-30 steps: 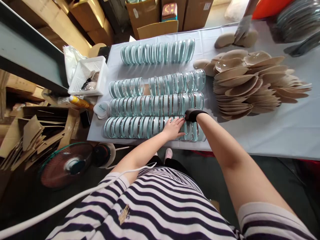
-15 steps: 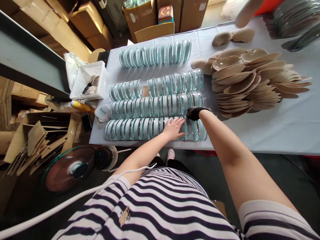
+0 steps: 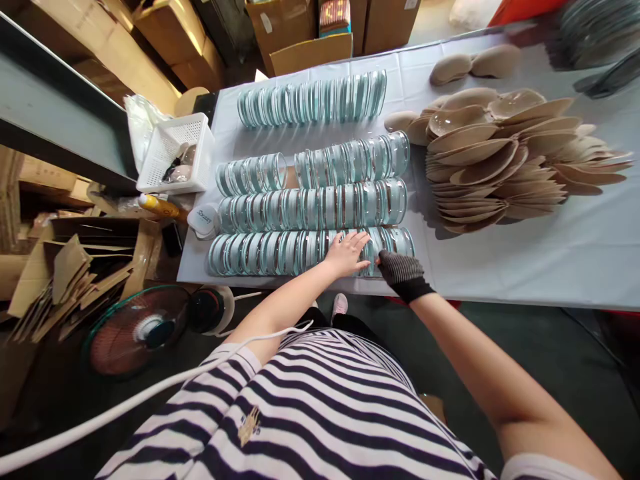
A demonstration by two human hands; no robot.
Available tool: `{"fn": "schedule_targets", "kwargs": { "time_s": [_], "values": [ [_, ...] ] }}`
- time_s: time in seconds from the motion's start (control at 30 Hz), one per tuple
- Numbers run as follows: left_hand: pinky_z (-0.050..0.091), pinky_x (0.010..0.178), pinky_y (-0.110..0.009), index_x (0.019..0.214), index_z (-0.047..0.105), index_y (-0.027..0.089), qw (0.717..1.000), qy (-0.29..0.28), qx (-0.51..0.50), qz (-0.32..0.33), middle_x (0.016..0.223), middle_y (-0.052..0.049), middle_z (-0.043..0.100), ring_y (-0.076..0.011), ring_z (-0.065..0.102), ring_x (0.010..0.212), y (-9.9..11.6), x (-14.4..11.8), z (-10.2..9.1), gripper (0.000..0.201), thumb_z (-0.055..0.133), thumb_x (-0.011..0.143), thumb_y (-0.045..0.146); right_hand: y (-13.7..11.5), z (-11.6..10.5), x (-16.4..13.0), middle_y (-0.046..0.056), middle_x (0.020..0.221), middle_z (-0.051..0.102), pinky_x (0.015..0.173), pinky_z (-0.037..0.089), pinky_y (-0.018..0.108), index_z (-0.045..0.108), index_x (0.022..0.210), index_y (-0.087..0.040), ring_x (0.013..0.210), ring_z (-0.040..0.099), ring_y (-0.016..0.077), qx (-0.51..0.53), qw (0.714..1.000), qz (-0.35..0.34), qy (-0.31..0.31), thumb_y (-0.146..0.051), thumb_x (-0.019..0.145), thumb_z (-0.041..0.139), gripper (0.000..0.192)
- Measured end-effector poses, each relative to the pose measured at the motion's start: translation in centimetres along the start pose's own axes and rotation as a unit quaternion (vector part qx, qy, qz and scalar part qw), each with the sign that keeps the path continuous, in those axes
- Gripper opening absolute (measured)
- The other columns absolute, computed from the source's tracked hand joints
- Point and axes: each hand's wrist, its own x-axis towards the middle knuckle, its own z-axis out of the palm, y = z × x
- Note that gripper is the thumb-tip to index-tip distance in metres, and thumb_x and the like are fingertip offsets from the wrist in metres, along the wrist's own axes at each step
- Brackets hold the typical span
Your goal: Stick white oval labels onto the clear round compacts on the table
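Observation:
My left hand [image 3: 347, 255] is bare and lies with spread fingers on the nearest row of clear round plastic pieces [image 3: 270, 254], which stand on edge packed side by side. Just to its right, my right hand [image 3: 401, 270] wears a dark striped glove with some fingertips bare. Its fingers are curled at the near edge of the same row; what they pinch, if anything, is too small to make out. Behind this row stand a second row [image 3: 300, 209], a third row [image 3: 350, 160] with a gap left of its middle, and a back row [image 3: 310, 100].
A big heap of beige bra cups [image 3: 495, 160] covers the table's right part, with two more cups [image 3: 495, 61] behind. At left stand a white basket [image 3: 175, 150], a round white lid [image 3: 204, 220] and an orange-yellow bottle [image 3: 159, 205]. A fan [image 3: 145, 330] stands at lower left.
My right hand has come toward me from above the second row to the near side of the front row. My left hand stays on the front row. The view has shifted slightly.

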Motion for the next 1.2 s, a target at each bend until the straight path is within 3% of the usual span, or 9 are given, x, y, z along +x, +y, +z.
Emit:
{"fn": "schedule_targets", "kwargs": {
  "time_s": [0.13,0.23,0.4,0.6,0.7,0.83,0.97,1.07,1.2],
  "values": [
    [0.019,0.122,-0.051,0.153,0.033,0.022,1.0,-0.008,-0.007,-0.003,0.161,-0.006,0.032,-0.026,0.027,0.148,-0.1,-0.3,-0.1,0.072,0.049,0.091,0.054,-0.1,7.0,-4.2,0.017,0.1,0.073,0.07,0.045,0.031,0.068,0.111,-0.015,0.091,0.07,0.0276,0.027,0.999,-0.009,-0.046,-0.029,0.1,0.038,0.035],
    [0.015,0.123,-0.053,0.153,0.033,0.021,1.0,-0.017,-0.004,-0.007,0.162,-0.007,0.028,-0.0277,0.021,0.15,0.4,-0.3,-0.4,0.072,0.051,0.091,0.052,1.1,8.3,-5.0,0.014,0.107,0.073,0.071,0.043,0.028,0.069,0.112,-0.016,0.095,0.069,0.0249,0.076,0.997,0.001,-0.028,-0.032,0.1,0.041,0.035],
    [0.012,0.122,-0.057,0.156,0.028,0.02,0.998,-0.003,0.003,0.061,0.163,-0.009,0.026,-0.0297,0.017,0.152,2.4,1.2,-0.3,0.077,0.052,0.091,0.054,5.1,0.5,-0.2,0.014,0.112,0.071,0.075,0.046,0.028,0.066,0.122,-0.019,0.099,0.067,0.0241,0.099,0.983,0.112,0.105,-0.037,0.1,0.038,0.04],
    [0.015,0.122,-0.056,0.154,0.033,0.022,0.997,-0.009,0.014,0.075,0.16,-0.008,0.032,-0.0308,0.029,0.147,3.0,2.6,0.4,0.074,0.055,0.09,0.052,4.7,-7.7,10.3,0.018,0.112,0.07,0.084,0.05,0.035,0.071,0.114,-0.01,0.101,0.066,0.0269,-0.03,0.982,0.014,-0.185,-0.024,0.084,0.062,0.035],
    [0.015,0.122,-0.055,0.154,0.033,0.022,0.997,-0.012,0.021,0.077,0.161,-0.009,0.031,-0.0312,0.029,0.146,2.7,2.5,0.3,0.073,0.054,0.091,0.051,3.9,-8.2,10.3,0.018,0.114,0.07,0.087,0.049,0.04,0.071,0.116,-0.011,0.104,0.065,0.0287,-0.068,0.981,-0.047,-0.174,-0.021,0.082,0.063,0.036],
    [0.016,0.122,-0.054,0.154,0.033,0.025,0.997,-0.006,0.02,0.068,0.16,-0.007,0.033,-0.0295,0.031,0.146,2.8,2.3,0.3,0.074,0.058,0.089,0.05,5.2,-4.7,4.0,0.016,0.106,0.072,0.084,0.047,0.036,0.071,0.111,-0.016,0.1,0.067,0.0273,-0.019,0.995,-0.076,-0.059,-0.026,0.088,0.054,0.03],
    [0.017,0.121,-0.053,0.154,0.032,0.026,0.997,-0.008,0.018,0.079,0.16,-0.006,0.033,-0.0287,0.03,0.146,2.7,2.4,0.5,0.073,0.056,0.09,0.051,6.3,3.0,-2.4,0.012,0.095,0.074,0.07,0.043,0.028,0.07,0.108,-0.021,0.088,0.069,0.0246,0.042,0.998,0.008,-0.042,-0.036,0.092,0.048,0.031],
    [0.016,0.121,-0.054,0.155,0.032,0.026,0.997,-0.011,0.013,0.072,0.16,-0.007,0.032,-0.0298,0.029,0.147,2.9,2.9,0.5,0.075,0.058,0.089,0.052,6.2,8.2,-4.1,0.013,0.102,0.074,0.069,0.041,0.027,0.069,0.113,-0.02,0.09,0.069,0.0246,0.086,0.994,0.052,-0.051,-0.032,0.091,0.05,0.031],
    [0.018,0.12,-0.055,0.154,0.034,0.027,0.997,-0.018,-0.008,0.071,0.159,-0.007,0.034,-0.0306,0.032,0.146,3.8,2.6,-0.2,0.072,0.058,0.089,0.049,5.2,11.7,-5.3,0.017,0.108,0.072,0.069,0.045,0.032,0.066,0.117,-0.02,0.097,0.069,0.0283,0.133,0.985,0.102,-0.025,-0.034,0.094,0.038,0.038]
  ]
}}
